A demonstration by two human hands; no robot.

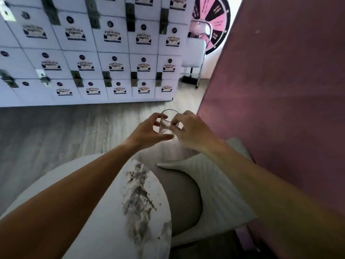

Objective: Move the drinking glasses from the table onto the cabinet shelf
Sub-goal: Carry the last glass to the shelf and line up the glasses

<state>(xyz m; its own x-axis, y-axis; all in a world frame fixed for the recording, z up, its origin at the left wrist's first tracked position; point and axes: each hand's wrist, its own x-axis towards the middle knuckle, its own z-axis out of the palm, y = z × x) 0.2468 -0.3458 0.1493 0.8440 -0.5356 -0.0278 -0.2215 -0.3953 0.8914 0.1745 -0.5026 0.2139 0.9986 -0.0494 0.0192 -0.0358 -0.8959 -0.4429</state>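
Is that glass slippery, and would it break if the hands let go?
Probably a bit slippery: the glass looks clear and smooth, pinched between the left hand and right hand. It looks empty, so likely light. Thin-walled, held above the floor, it could well break if dropped.

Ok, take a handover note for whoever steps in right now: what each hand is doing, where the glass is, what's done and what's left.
Left hand: fingers closed around the lower part of the drinking glass.
Right hand: fingertips gripping the same glass from the other side.
Glass: clear, upright, looks empty, held in the air beyond the edge of the round marbled table, above the wood floor.
Done: this glass is off the table.
Left: set it on the cabinet shelf; the shelf is not in view. No other glasses show on the visible part of the table.
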